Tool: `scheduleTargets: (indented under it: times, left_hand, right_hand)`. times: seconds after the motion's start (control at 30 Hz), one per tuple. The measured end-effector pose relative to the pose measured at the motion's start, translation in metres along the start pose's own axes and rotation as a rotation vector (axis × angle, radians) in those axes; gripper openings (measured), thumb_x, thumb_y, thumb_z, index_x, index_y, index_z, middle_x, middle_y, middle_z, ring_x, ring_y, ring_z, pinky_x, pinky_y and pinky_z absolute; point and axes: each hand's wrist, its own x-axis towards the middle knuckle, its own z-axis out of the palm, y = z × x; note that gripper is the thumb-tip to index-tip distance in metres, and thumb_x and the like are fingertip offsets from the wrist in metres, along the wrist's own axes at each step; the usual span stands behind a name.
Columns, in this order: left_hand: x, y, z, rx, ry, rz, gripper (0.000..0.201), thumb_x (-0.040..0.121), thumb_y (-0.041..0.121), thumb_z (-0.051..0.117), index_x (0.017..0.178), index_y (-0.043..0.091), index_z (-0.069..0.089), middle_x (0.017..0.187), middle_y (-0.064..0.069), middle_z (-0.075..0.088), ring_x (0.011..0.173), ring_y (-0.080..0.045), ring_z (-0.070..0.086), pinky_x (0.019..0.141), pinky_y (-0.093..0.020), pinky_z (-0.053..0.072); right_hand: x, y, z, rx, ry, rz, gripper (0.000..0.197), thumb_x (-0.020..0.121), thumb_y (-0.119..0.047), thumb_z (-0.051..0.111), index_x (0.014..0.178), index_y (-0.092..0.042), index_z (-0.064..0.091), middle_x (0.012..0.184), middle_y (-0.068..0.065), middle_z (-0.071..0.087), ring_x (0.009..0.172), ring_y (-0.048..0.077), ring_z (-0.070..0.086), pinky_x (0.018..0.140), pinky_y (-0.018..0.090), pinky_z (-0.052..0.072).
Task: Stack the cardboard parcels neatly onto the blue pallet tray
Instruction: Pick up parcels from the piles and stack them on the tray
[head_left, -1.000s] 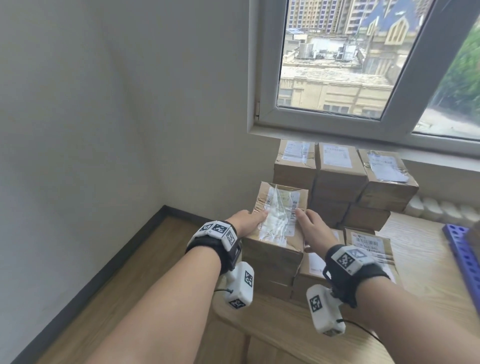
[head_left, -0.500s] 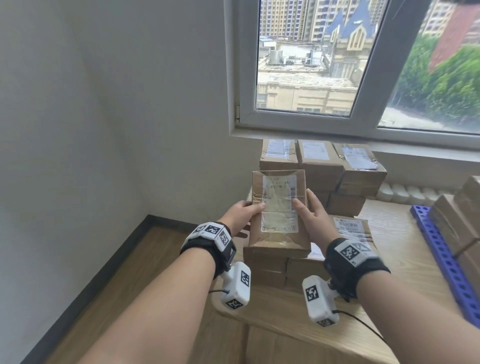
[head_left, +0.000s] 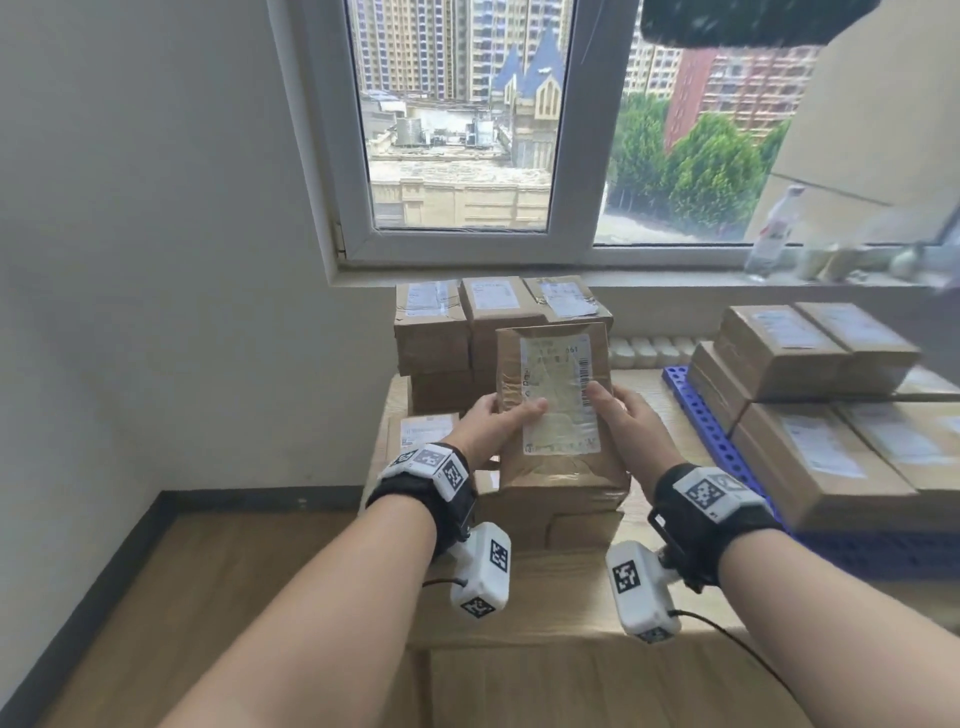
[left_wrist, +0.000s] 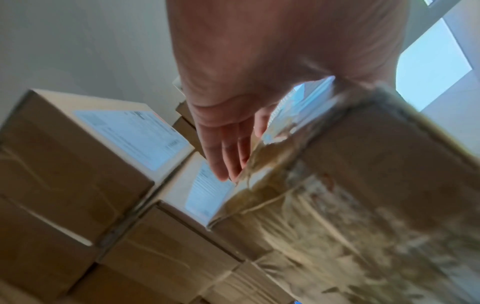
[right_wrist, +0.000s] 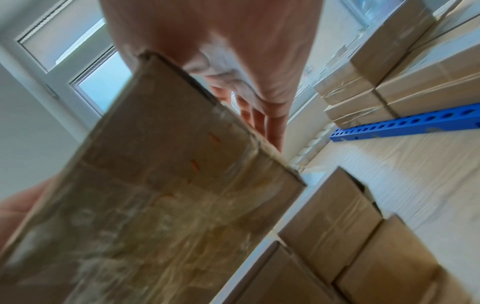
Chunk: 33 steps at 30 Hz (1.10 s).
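Observation:
I hold a taped cardboard parcel (head_left: 556, 395) with a white label in the air, above the low parcels at the table's left end. My left hand (head_left: 493, 423) grips its left edge with the thumb on the label. My right hand (head_left: 623, 421) grips the right edge the same way. In the left wrist view my left hand's fingers (left_wrist: 228, 152) lie along the parcel (left_wrist: 363, 205). The right wrist view shows the parcel (right_wrist: 155, 185) from below under my right hand (right_wrist: 259, 102). The blue pallet tray (head_left: 711, 421) lies to the right with several parcels (head_left: 810, 457) stacked on it.
A taller stack of parcels (head_left: 488, 312) stands behind the held one, under the window. Low parcels (head_left: 421, 434) lie beneath my hands on the wooden table (head_left: 571, 597). A bottle (head_left: 774, 228) stands on the sill. A wall runs along the left.
The parcel has come up off the left stack and moved a little right, still between both hands. My view has swung right, bringing the tray and its parcels into sight.

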Motion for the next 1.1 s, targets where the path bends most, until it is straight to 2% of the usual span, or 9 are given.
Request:
scheduleTargets:
  times: [0.07,0.17,0.3,0.4,0.47,0.6,0.83,0.97,1.1]
  left_hand:
    - [0.007,0.004,0.016,0.033,-0.051,0.006,0.088,0.057,0.07,0.077,0.125,0.02,0.057,0.115,-0.003,0.071,0.102,-0.023,0.07,0.091,-0.047,0.056]
    - [0.01,0.016,0.048,0.048,-0.106,-0.001,0.041,0.083,0.049,0.071,0.112,0.022,0.059,0.108,-0.001,0.071,0.096,-0.019,0.069,0.088,-0.043,0.057]
    - [0.015,0.027,0.099,0.052,-0.149,-0.012,0.027,0.092,0.039,0.065,0.111,0.022,0.055,0.098,0.004,0.067,0.081,-0.01,0.067,0.059,-0.025,0.056]
    - [0.018,0.033,0.143,-0.003,-0.178,-0.027,0.033,0.093,0.032,0.064,0.119,0.017,0.052,0.095,0.0,0.067,0.071,-0.009,0.066,0.044,-0.02,0.051]
    - [0.023,0.036,0.174,0.003,-0.197,-0.019,0.046,0.091,0.037,0.066,0.129,0.015,0.051,0.107,-0.005,0.069,0.081,-0.014,0.07,0.054,-0.025,0.056]
    - [0.032,0.043,0.233,0.067,-0.221,-0.027,0.053,0.088,0.047,0.067,0.13,0.021,0.05,0.115,-0.004,0.069,0.1,-0.021,0.069,0.085,-0.041,0.057]
    - [0.044,0.068,0.336,0.12,-0.286,-0.006,0.016,0.093,0.039,0.062,0.101,0.025,0.06,0.093,0.003,0.07,0.079,-0.013,0.068,0.067,-0.031,0.055]
    - [0.055,0.08,0.395,0.103,-0.282,0.034,0.028,0.091,0.037,0.065,0.112,0.019,0.06,0.092,0.004,0.071,0.074,-0.011,0.069,0.06,-0.028,0.056]
    - [0.066,0.086,0.441,0.03,-0.266,0.085,0.022,0.092,0.031,0.067,0.107,0.016,0.061,0.094,-0.002,0.072,0.071,-0.012,0.069,0.057,-0.028,0.057]
  right_hand:
    - [-0.004,0.004,-0.018,0.02,0.039,0.016,0.071,0.085,-0.058,0.061,0.139,-0.015,0.044,0.119,0.009,0.066,0.098,0.021,0.07,0.084,0.041,0.059]
    - [-0.009,0.012,-0.047,0.041,0.101,0.05,0.063,0.089,-0.053,0.059,0.137,-0.015,0.046,0.117,0.009,0.067,0.096,0.021,0.07,0.078,0.036,0.059]
    - [-0.017,0.02,-0.095,0.07,0.181,0.069,0.055,0.093,-0.045,0.058,0.135,-0.012,0.048,0.111,0.005,0.066,0.089,0.014,0.068,0.064,0.025,0.053]
    - [-0.023,0.025,-0.137,0.071,0.23,0.084,0.078,0.081,-0.06,0.065,0.14,-0.014,0.043,0.126,0.008,0.061,0.099,0.019,0.067,0.079,0.036,0.057]
    - [-0.027,0.031,-0.167,0.05,0.25,0.089,0.093,0.07,-0.073,0.065,0.141,-0.017,0.044,0.129,0.008,0.061,0.103,0.021,0.067,0.085,0.04,0.057]
    - [-0.034,0.038,-0.225,0.063,0.269,0.102,0.065,0.09,-0.051,0.059,0.141,-0.013,0.044,0.122,0.009,0.064,0.097,0.02,0.067,0.072,0.029,0.054]
    - [-0.041,0.055,-0.328,0.096,0.298,0.1,0.059,0.092,-0.043,0.06,0.14,-0.013,0.043,0.12,0.008,0.064,0.091,0.016,0.066,0.066,0.026,0.052]
    - [-0.04,0.066,-0.383,0.128,0.308,0.087,0.05,0.092,-0.037,0.063,0.133,-0.012,0.051,0.116,0.007,0.067,0.094,0.017,0.068,0.074,0.028,0.055]
    - [-0.037,0.07,-0.425,0.172,0.291,0.053,0.035,0.094,-0.03,0.06,0.126,-0.016,0.054,0.107,0.002,0.069,0.087,0.011,0.068,0.06,0.016,0.053]
